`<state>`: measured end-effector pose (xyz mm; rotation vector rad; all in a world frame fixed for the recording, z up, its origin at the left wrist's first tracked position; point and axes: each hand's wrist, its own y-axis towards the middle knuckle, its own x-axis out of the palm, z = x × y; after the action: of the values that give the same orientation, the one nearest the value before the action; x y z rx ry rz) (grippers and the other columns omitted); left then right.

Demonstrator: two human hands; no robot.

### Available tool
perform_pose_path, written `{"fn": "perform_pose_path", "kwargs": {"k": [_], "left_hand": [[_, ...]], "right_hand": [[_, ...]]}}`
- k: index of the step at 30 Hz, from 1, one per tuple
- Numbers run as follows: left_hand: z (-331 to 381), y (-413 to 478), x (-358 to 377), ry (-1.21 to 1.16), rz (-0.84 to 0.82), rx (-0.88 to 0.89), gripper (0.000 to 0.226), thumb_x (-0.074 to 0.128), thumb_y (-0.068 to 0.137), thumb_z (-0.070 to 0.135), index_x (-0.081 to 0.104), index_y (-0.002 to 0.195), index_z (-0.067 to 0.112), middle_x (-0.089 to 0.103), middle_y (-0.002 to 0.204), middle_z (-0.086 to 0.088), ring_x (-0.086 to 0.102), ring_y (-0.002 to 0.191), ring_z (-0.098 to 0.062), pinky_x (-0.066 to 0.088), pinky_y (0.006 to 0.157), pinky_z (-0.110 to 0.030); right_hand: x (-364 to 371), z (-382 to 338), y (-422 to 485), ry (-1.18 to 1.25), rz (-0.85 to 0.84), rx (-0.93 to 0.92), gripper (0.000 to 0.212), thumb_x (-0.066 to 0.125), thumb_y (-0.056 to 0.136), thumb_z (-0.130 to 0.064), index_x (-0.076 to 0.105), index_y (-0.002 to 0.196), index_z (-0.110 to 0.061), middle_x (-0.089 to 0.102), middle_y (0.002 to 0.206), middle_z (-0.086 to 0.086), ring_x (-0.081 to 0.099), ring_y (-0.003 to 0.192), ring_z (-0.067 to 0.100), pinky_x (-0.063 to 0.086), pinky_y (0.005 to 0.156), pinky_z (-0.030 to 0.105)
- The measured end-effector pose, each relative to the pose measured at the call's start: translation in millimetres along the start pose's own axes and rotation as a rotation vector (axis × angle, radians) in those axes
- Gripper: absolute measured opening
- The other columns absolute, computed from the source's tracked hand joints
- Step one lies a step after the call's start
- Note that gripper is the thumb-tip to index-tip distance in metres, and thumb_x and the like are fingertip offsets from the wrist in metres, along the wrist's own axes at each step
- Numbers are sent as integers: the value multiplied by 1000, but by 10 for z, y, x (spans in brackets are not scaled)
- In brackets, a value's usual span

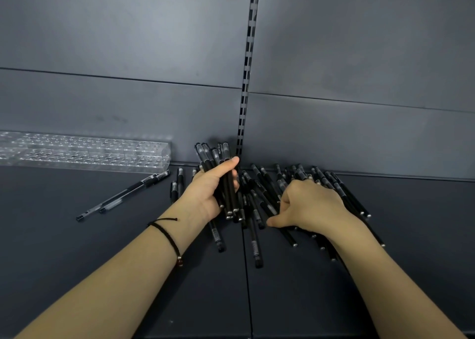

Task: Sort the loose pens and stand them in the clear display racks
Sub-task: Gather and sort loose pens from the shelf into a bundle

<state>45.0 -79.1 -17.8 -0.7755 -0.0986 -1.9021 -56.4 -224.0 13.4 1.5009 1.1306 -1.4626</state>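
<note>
A heap of black pens (303, 182) lies on the dark shelf against the back panel. My left hand (205, 192) grips a bundle of black pens (218, 156), caps pointing up and away. My right hand (305, 207) rests on the heap with fingers curled round one pen (267, 206) in it. Two clear-barrelled pens (123, 194) lie apart to the left. The clear display racks (84, 151), full of round holes and holding no pens, stand at the back left.
The dark shelf (128, 274) has a seam down its middle. A slotted metal upright (246, 81) runs up the grey back panel behind the pens. A few more pens (177, 184) lie just left of my left hand.
</note>
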Motion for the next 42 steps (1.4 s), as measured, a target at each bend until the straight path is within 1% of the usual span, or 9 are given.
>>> {"fn": "perform_pose_path", "kwargs": {"k": [4, 8, 13, 17, 22, 25, 31, 35, 42], "left_hand": [[-2, -14, 15, -57, -28, -38, 10, 77, 80, 16, 69, 82, 10, 68, 71, -3, 63, 54, -13, 54, 50, -21], [-9, -9, 41, -118, -52, -42, 23, 70, 88, 17, 69, 108, 6, 74, 84, -3, 70, 64, -12, 58, 57, -23], [-54, 35, 16, -65, -80, -56, 12, 69, 88, 21, 68, 82, 11, 63, 71, -2, 61, 60, -13, 56, 58, -23], [-95, 57, 44, -33, -74, -36, 13, 69, 88, 22, 66, 83, 10, 63, 73, -3, 62, 63, -14, 57, 58, -24], [-133, 35, 73, 11, -58, -4, 20, 69, 88, 27, 63, 92, 9, 63, 78, -4, 65, 65, -15, 56, 55, -26], [-139, 0, 89, 49, -61, 7, 37, 71, 86, 31, 61, 109, 4, 68, 94, -10, 70, 71, -21, 57, 53, -31], [-139, -27, 120, 82, -106, 71, 15, 70, 88, 24, 63, 86, 11, 64, 73, -4, 65, 58, -14, 56, 54, -26], [-86, -13, 102, -21, -144, 85, 17, 67, 90, 20, 59, 77, 12, 58, 63, 0, 57, 52, -10, 53, 53, -20], [-73, -35, 117, -118, -86, 66, 18, 65, 90, 16, 58, 73, 14, 57, 59, 5, 48, 42, -3, 42, 40, -15]], "right_hand": [[4, 22, 11, 88, -23, 8, 23, 74, 77, -45, 72, 80, -22, 72, 80, -7, 66, 80, 12, 54, 74, 30], [16, 88, 71, 233, 111, 55, 19, 72, 80, -40, 70, 75, -22, 70, 82, -5, 65, 78, 15, 55, 78, 34], [1, 164, 108, 634, 373, -6, 22, 71, 85, -36, 70, 69, -21, 60, 52, -9, 59, 53, 5, 49, 61, 19], [65, 39, 96, 984, 212, -116, 18, 70, 88, -29, 73, 74, -17, 54, 44, -4, 47, 40, 3, 34, 41, 8], [151, -44, 120, 991, 130, -169, 18, 68, 90, -27, 76, 83, -13, 53, 46, -1, 46, 40, 2, 34, 40, 9], [188, -55, 136, 1011, 121, -213, 17, 67, 90, -27, 75, 83, -13, 56, 51, 3, 48, 42, 4, 35, 42, 11], [171, -66, 153, 1026, 141, -216, 30, 62, 93, -32, 72, 75, -11, 64, 58, -2, 51, 47, 8, 38, 43, 15], [194, 126, 260, 401, 420, -53, 23, 61, 91, -41, 67, 74, -27, 62, 66, -11, 59, 66, 7, 43, 59, 25], [245, 171, 332, 279, 252, -54, 16, 72, 80, -45, 69, 78, -30, 59, 84, -12, 60, 89, 13, 53, 75, 33]]}}
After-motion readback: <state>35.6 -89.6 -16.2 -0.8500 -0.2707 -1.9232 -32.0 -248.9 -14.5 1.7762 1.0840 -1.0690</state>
